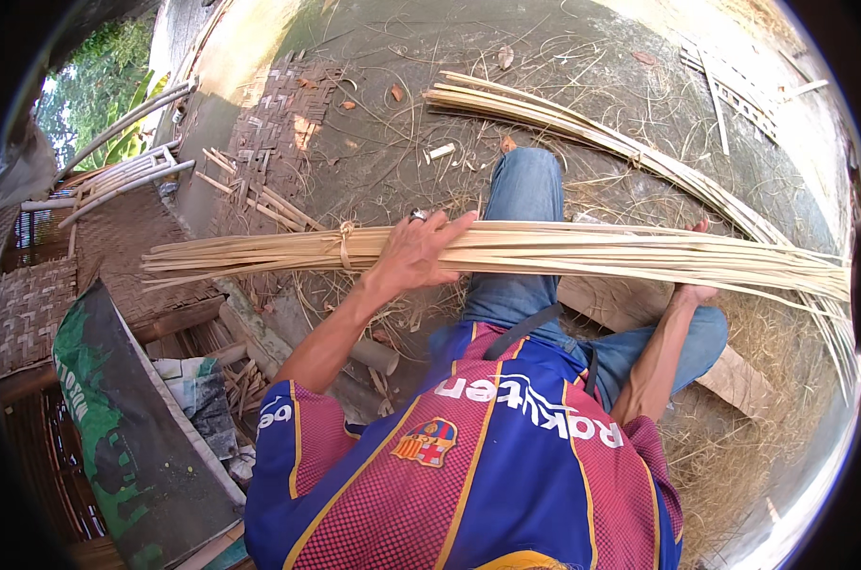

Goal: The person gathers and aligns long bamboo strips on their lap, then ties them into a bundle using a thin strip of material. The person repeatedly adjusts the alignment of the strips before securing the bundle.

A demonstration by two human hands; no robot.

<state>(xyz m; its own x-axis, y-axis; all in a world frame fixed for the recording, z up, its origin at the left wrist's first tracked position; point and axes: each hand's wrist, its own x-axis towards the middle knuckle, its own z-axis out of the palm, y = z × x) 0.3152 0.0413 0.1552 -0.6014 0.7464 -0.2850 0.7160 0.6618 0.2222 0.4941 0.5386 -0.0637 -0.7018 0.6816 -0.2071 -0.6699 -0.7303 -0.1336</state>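
**Bundle of split bamboo strips held across the lap**

Taking the tied bundle of bamboo strips (545,249) as the landmark: beyond its left end lie woven bamboo mats (117,237) and loose bamboo poles (117,180), and below that end leans a green printed sack (98,408). A twine tie (343,242) binds the bundle near its left end. Just right of the tie, the left hand (416,255) lies over the strips, its grip closed loosely on top of them, fingers spread along the length. The bundle crosses the jeans-clad knee (526,199). Further right, the right hand (692,285) comes up from beneath; whether its grip closes on the strips cannot be told. Above the bundle, a second sheaf of strips (583,128) lies on the ground (402,57).

The strips look light, long and springy, with sharp edges; they would likely sag and fan out at the untied right end, so holding near the tie and at mid-length seems soundest.
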